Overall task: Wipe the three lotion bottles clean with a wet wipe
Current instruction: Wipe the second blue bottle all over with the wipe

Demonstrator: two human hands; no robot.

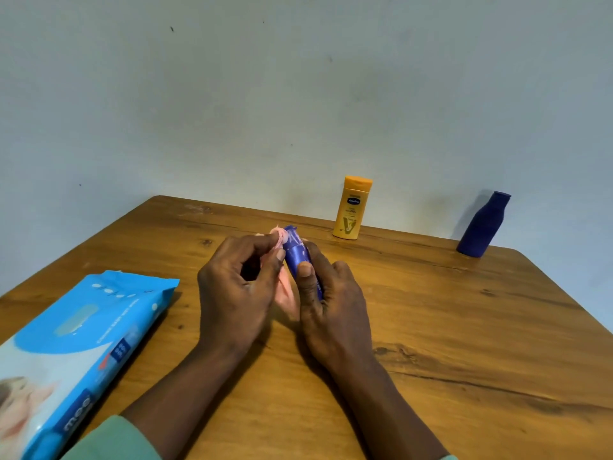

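A small blue bottle [297,252] was gripped by the right hand [331,303], a pink wipe [287,293] pinched against it by the left hand [232,293], above the table's [464,327] middle. A yellow bottle [352,209] and a dark bottle [482,225] were stood along the far edge.

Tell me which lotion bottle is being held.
The small blue bottle, gripped in the right hand; the yellow bottle and the dark blue bottle stand untouched.

Glossy blue lotion tube [296,254], pale pink wet wipe [286,290], yellow-orange Vaseline bottle [351,209], dark purple bottle [482,225], sky-blue-and-white wipes pack [73,343], brown grained table [464,327], green sleeve [112,441]
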